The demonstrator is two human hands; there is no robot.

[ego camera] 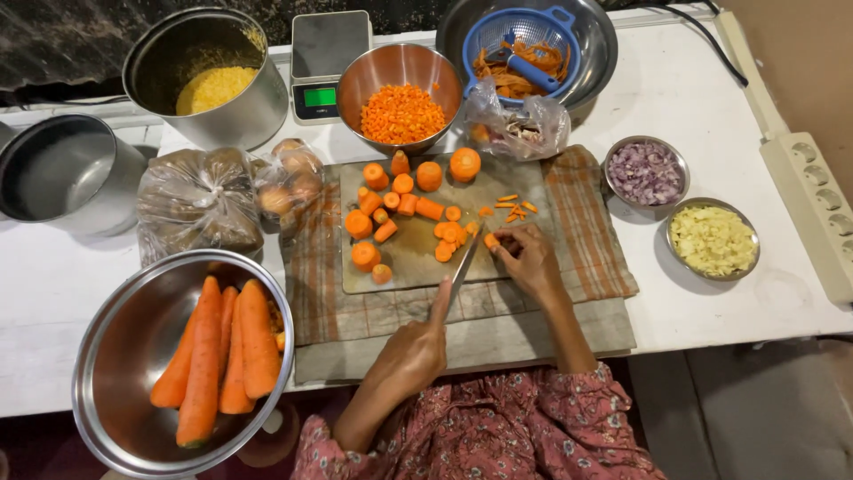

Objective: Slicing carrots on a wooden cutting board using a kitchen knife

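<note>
My left hand (pixel 410 354) grips the handle of a knife (pixel 464 263), its blade angled up over a wooden cutting board (pixel 418 267). My right hand (pixel 530 260) rests on the board's right edge and pinches a small carrot piece (pixel 491 240) at the blade's tip. Several carrot chunks (pixel 400 206) lie across the board, and a few thin carrot sticks (pixel 515 206) sit near its upper right corner. Behind the board stands a steel bowl of diced carrot (pixel 402 113).
A steel bowl of whole carrots (pixel 213 356) sits front left. Bagged vegetables (pixel 197 201), a pot of yellow grains (pixel 213 80), an empty pot (pixel 62 169), a scale (pixel 325 62), a blue colander of peels (pixel 522 49), bowls of chopped purple onion (pixel 646 172) and pale bits (pixel 711 238), a power strip (pixel 813 209).
</note>
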